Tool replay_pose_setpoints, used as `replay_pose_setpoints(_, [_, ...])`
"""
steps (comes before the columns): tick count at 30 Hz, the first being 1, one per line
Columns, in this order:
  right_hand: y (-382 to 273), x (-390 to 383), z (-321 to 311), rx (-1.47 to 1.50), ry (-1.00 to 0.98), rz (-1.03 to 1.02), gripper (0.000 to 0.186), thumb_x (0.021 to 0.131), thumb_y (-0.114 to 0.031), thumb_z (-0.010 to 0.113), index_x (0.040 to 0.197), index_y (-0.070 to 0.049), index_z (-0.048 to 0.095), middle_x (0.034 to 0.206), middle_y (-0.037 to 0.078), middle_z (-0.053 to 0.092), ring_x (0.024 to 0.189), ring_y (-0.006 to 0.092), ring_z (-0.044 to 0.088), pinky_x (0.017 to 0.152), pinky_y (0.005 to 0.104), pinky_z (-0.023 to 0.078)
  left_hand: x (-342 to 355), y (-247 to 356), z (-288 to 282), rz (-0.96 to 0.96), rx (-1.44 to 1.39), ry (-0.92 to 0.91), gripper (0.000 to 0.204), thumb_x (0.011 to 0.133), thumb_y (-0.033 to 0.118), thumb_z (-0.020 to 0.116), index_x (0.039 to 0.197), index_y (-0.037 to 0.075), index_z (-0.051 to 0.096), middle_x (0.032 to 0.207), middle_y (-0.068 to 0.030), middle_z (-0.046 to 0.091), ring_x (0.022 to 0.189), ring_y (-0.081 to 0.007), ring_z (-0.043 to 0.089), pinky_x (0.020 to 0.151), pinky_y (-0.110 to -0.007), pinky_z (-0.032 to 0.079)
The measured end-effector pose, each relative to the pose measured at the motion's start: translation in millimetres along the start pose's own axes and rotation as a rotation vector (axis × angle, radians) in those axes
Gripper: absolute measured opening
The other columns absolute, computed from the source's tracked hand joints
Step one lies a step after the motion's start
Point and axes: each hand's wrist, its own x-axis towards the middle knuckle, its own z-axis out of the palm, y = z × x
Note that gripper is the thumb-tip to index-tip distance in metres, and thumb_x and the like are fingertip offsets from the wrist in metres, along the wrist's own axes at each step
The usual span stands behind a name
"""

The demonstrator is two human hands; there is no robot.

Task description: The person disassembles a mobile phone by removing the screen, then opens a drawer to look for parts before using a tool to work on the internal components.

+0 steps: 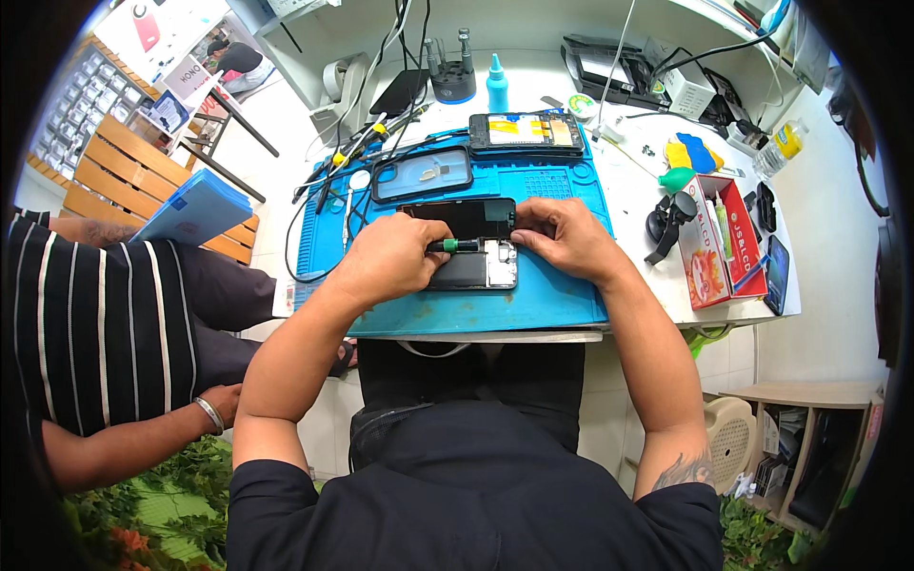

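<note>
An opened phone (pixel 459 271) lies on the blue work mat (pixel 428 312), its inside showing black with a silver-white section at the right end. Along its far side is a dark screen panel (pixel 476 215). My left hand (pixel 395 255) is closed around a screwdriver (pixel 461 246) with a green and black handle, held flat over the phone. The tool's far tip cannot be made out. At the right edge of the screen panel, my right hand (pixel 564 238) pinches with thumb and fingers; the fingertips partly hide that edge.
Behind the phone lie a clear case (pixel 422 175) and another opened phone (pixel 526 133). Cables and tools crowd the left. A blue bottle (pixel 497 84) and tool holder (pixel 451 71) stand behind; a red-white box (pixel 712 243) is at right. A person in stripes (pixel 105 324) sits left.
</note>
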Motion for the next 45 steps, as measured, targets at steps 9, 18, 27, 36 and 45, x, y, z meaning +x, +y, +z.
replay_pose_setpoints(9, [-5.5,-0.5,-1.5,0.009,-0.023,0.003,0.022,0.097,-0.001,0.081,0.118,0.004,0.076,0.101,0.016,0.084,0.093,0.0191,0.081,0.085,0.033,0.062,2.9,2.4,-4.7,0.008,0.054,-0.014,0.024,0.093,0.023,0.081,0.115,0.013,0.084,0.091,-0.0168,0.081,0.089,-0.0378,0.078,0.081,-0.047,0.061])
replay_pose_setpoints(18, [-4.2,0.0,-0.9,0.009,-0.016,-0.008,0.022,0.096,-0.001,0.081,0.117,0.004,0.076,0.102,0.017,0.084,0.095,0.0207,0.082,0.087,0.0331,0.063,1.8,4.7,3.3,-0.013,0.014,0.026,0.024,0.094,0.022,0.08,0.116,0.011,0.084,0.096,-0.0197,0.081,0.09,-0.0411,0.077,0.082,-0.048,0.061])
replay_pose_setpoints(27, [2.0,1.2,0.5,0.013,-0.011,-0.018,0.023,0.096,-0.003,0.082,0.118,0.003,0.076,0.1,0.017,0.084,0.094,0.0201,0.082,0.086,0.0329,0.062,-3.7,3.2,4.3,-0.019,-0.011,0.048,0.025,0.096,0.023,0.08,0.118,0.011,0.083,0.092,-0.0201,0.08,0.089,-0.0417,0.077,0.081,-0.049,0.06])
replay_pose_setpoints(36, [-1.1,-1.2,-0.3,0.04,-0.008,0.004,0.023,0.096,-0.001,0.082,0.117,0.004,0.075,0.103,0.016,0.084,0.097,0.0179,0.081,0.089,0.0321,0.063,-1.1,6.0,0.9,-0.023,-0.037,-0.008,0.027,0.096,0.023,0.08,0.121,0.011,0.077,0.096,-0.0209,0.079,0.094,-0.0441,0.076,0.081,-0.052,0.058])
replay_pose_setpoints(45, [-10.8,1.9,3.2,-0.131,-0.018,-0.059,0.028,0.095,-0.006,0.083,0.121,0.002,0.074,0.103,0.019,0.082,0.092,0.0277,0.081,0.086,0.0367,0.063,-36.8,-46.9,5.2,-0.131,-0.571,0.482,0.04,0.097,0.019,0.086,0.131,0.002,0.075,0.075,-0.0032,0.067,0.067,-0.0117,0.059,0.068,-0.029,0.051])
